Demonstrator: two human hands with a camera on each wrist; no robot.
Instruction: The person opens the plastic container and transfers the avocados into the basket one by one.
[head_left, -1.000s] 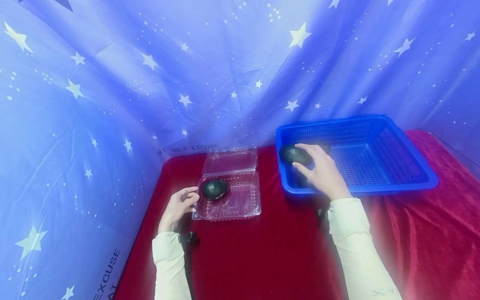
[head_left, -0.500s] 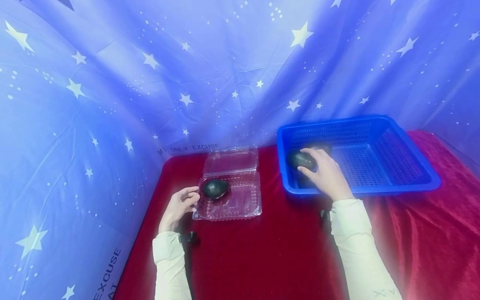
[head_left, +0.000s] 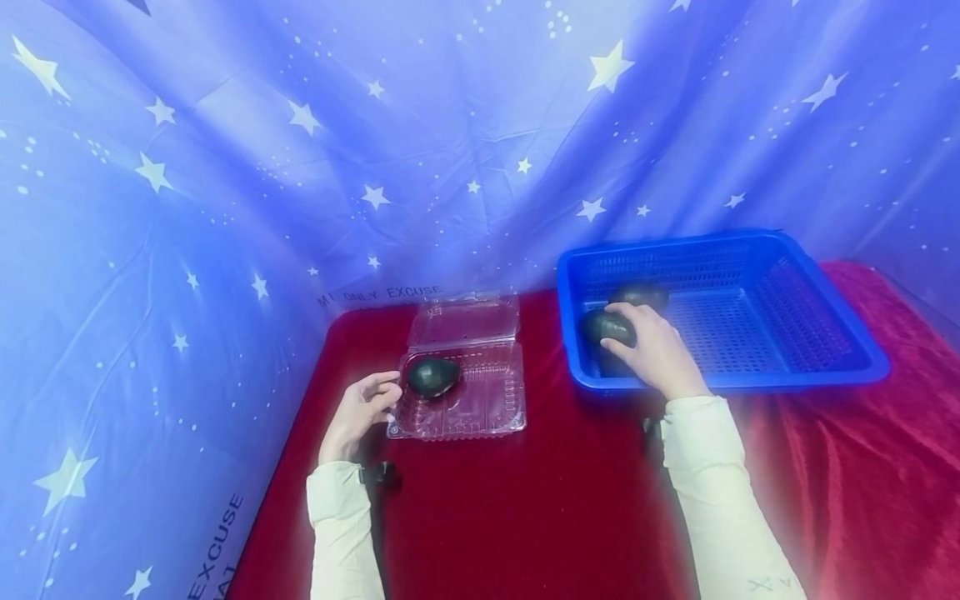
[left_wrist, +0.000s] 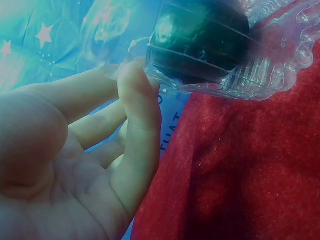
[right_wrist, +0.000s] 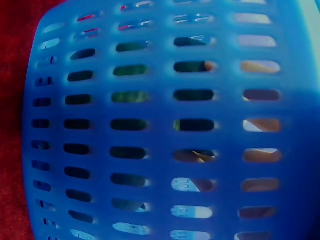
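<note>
My left hand is at the left edge of a clear plastic clamshell container, pinching its rim between thumb and fingers. One dark green avocado lies in the left part of its base; the left wrist view shows this avocado through the plastic, close beyond the fingertips. Inside the left end of a blue basket, my right hand grips another avocado, fingers over its top and thumb at the near side. A further avocado sits just behind. In the right wrist view the slotted basket wall mostly hides that hand.
The container's lid is folded back toward the curtain. A red velvet cloth covers the table. A blue star-printed curtain rises at the back and left.
My right hand has lowered its avocado deeper into the basket and slightly right, uncovering the avocado behind. The left hand stays at the container's edge. The head view has shifted a little.
</note>
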